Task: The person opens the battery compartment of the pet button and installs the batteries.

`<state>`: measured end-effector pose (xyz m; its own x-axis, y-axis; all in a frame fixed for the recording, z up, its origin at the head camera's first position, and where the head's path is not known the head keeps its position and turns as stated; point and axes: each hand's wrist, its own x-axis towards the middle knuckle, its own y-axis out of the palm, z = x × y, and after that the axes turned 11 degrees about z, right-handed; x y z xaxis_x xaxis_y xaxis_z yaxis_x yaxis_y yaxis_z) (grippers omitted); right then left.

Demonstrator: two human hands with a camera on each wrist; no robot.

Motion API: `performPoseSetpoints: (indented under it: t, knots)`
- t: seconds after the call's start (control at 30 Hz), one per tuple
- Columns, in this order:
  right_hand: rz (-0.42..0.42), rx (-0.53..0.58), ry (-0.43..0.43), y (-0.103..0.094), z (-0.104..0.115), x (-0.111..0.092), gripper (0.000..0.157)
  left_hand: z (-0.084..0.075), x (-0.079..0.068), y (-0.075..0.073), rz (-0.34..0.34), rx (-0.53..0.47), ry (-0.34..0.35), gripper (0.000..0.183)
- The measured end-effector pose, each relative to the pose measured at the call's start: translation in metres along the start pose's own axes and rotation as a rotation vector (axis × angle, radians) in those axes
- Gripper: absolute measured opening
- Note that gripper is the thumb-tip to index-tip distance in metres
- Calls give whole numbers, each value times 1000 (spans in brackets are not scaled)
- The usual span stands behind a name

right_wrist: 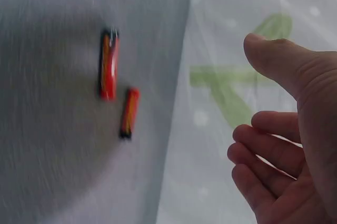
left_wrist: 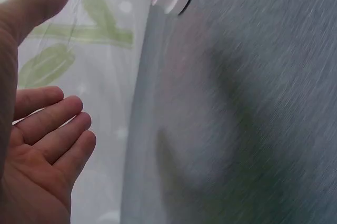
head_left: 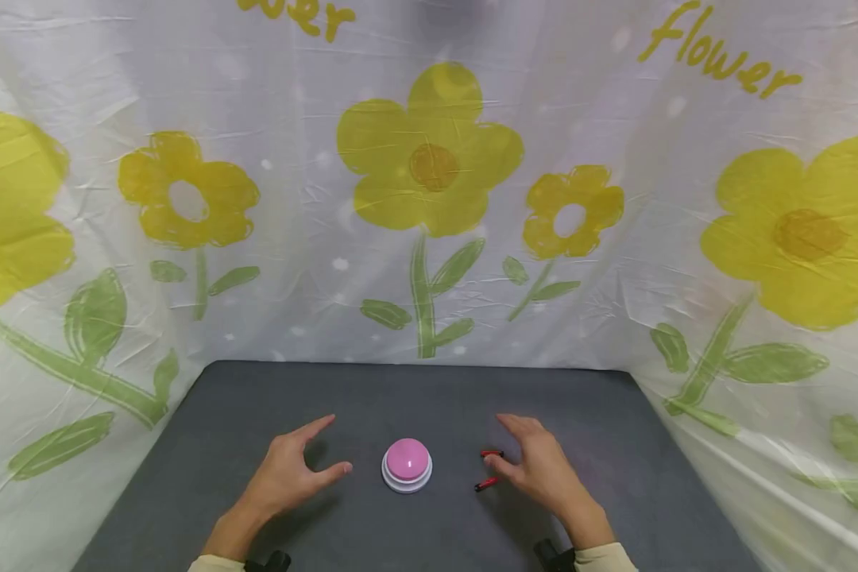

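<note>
Pink and white, the round button [head_left: 407,462] in the head view sits on the grey table [head_left: 429,401] between your left hand [head_left: 290,474] and right hand [head_left: 542,467], both loosely spread, grasping nothing. Your left wrist view shows the button at its top edge; your right, 2 red batteries [right_wrist: 109,65] lying near each other.

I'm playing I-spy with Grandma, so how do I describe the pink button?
Find the dark table. Between the left hand and right hand sits a round pink button on a white base. Unlike the thin red batteries nearby, it's wide and domed.
</note>
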<state>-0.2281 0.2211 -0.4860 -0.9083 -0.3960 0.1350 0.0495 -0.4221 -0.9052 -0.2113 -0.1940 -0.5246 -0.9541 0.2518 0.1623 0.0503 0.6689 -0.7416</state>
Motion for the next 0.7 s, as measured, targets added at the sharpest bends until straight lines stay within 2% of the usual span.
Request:
performPoseSetpoints:
  t: [0.23,0.5,0.7]
  knots:
    - [41,33,-78,26,17,12,67,-4,3,23,38,-23,-20,79]
    - [20,-6,-178,48,28,20,64,-10,6,44,62,-5,-17,80]
    - [59,32,-198,59,34,26,62,-11,10,59,57,-25,54,78]
